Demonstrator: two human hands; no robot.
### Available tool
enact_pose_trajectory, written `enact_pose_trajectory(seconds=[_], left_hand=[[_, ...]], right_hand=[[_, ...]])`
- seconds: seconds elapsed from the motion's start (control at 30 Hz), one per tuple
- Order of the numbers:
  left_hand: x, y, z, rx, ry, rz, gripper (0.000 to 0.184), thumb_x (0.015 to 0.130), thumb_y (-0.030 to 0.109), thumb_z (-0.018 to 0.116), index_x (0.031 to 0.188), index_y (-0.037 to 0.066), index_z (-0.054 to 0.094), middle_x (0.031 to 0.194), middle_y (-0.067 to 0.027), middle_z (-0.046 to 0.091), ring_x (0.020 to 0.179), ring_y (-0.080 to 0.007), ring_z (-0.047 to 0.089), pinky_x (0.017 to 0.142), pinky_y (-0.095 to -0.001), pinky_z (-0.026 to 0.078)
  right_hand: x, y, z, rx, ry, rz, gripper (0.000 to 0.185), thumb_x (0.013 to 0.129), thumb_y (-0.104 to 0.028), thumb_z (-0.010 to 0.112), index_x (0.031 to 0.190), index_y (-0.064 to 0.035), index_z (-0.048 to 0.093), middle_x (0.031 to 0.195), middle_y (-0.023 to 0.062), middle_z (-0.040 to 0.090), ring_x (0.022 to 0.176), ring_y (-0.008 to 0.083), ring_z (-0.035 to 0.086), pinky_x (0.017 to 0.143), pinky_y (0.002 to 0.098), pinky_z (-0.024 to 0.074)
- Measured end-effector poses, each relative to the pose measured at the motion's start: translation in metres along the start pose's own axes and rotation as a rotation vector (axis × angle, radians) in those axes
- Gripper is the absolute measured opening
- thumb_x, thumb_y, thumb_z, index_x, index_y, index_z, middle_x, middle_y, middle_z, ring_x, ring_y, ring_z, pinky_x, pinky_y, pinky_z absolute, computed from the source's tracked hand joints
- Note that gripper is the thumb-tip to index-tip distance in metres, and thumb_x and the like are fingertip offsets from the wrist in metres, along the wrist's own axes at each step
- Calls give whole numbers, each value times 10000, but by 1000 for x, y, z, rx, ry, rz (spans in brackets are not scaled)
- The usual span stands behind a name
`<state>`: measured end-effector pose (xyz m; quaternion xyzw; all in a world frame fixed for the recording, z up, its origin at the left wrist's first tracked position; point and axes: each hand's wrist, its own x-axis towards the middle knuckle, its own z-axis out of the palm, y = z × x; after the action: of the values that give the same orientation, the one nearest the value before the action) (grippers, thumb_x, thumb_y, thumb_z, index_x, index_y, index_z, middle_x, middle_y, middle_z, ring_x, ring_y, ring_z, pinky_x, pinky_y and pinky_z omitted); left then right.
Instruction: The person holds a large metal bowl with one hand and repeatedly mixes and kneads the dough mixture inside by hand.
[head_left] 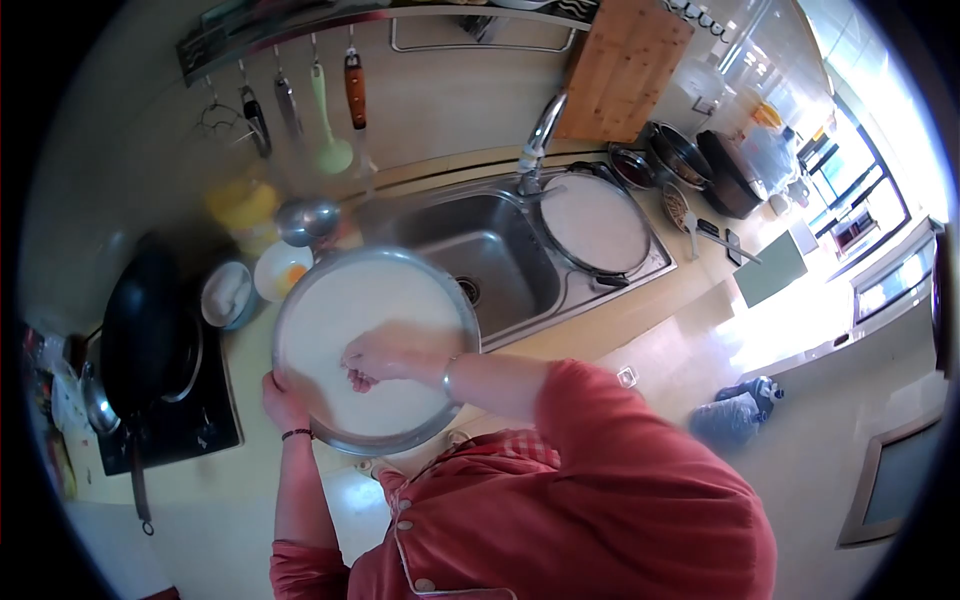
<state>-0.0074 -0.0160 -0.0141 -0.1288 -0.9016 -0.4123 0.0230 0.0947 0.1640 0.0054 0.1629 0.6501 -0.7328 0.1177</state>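
Wooden board (625, 70) near a chrome faucet (541, 137)

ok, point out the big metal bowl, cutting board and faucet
Big metal bowl (400, 442): head view, near side of rim.
Cutting board (626, 72): head view, middle of its face.
Faucet (542, 132): head view, on its spout.

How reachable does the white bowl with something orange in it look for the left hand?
Probably yes: the counter between the left hand and the white bowl looks free, though the hand would first have to leave the rim of the metal basin.
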Motion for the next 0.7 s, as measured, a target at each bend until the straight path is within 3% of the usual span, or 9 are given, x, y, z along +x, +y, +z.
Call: enact_pose_trajectory(seconds=[0.23,0.33,0.4,0.43,0.5,0.53,0.6,0.7], left_hand=[[-3,3,0,-25,28,8,255,897,232,415,933,9,535,839,-200,590,777,-367,565,675,-416,439],[-2,0,0,-14,27,26,258,897,235,416,928,8,535,841,-204,591,779,-373,564,672,-420,437],[-3,1,0,-10,30,28,260,897,237,416,925,8,535,837,-207,589,776,-377,562,672,-421,437],[-3,2,0,-5,32,32,261,897,238,415,923,7,535,833,-209,588,773,-381,560,671,-422,436],[-2,0,0,-10,31,38,263,898,240,415,920,7,535,832,-209,586,773,-384,557,672,-423,436],[-1,-1,1,-14,30,42,264,898,241,415,917,6,534,831,-210,584,774,-387,554,672,-424,435],[-1,-5,2,-26,35,50,265,899,242,414,915,6,534,832,-209,583,776,-387,552,673,-424,434],[-1,-4,2,-34,41,56,267,900,243,413,913,3,531,836,-208,581,781,-387,550,674,-421,431]], right_hand=[[-19,-26,5,3,80,21,234,853,-142,457,723,24,558,670,117,609,540,164,617,445,237,483],[-22,-43,8,-247,66,71,239,847,-194,496,728,-4,579,683,104,619,542,194,614,490,291,501],[-22,-54,14,-903,14,-107,220,815,-254,543,805,-46,614,773,101,629,745,249,622,683,391,498],[-19,-52,17,-904,15,-107,220,815,-254,543,805,-46,614,773,101,629,745,249,622,683,391,498],[-8,-39,24,-1306,39,-472,212,769,-259,560,861,-87,643,859,104,625,985,288,542,857,443,406],[1,-32,27,-1306,40,-472,212,769,-259,560,861,-87,643,859,104,625,985,288,542,857,443,406],[20,-17,32,-1619,60,-596,149,746,-202,547,806,-110,647,903,95,598,1044,265,489,824,427,412],[39,-3,27,-1678,53,-702,173,731,-181,550,842,-99,655,974,91,588,1038,298,492,801,413,431]])
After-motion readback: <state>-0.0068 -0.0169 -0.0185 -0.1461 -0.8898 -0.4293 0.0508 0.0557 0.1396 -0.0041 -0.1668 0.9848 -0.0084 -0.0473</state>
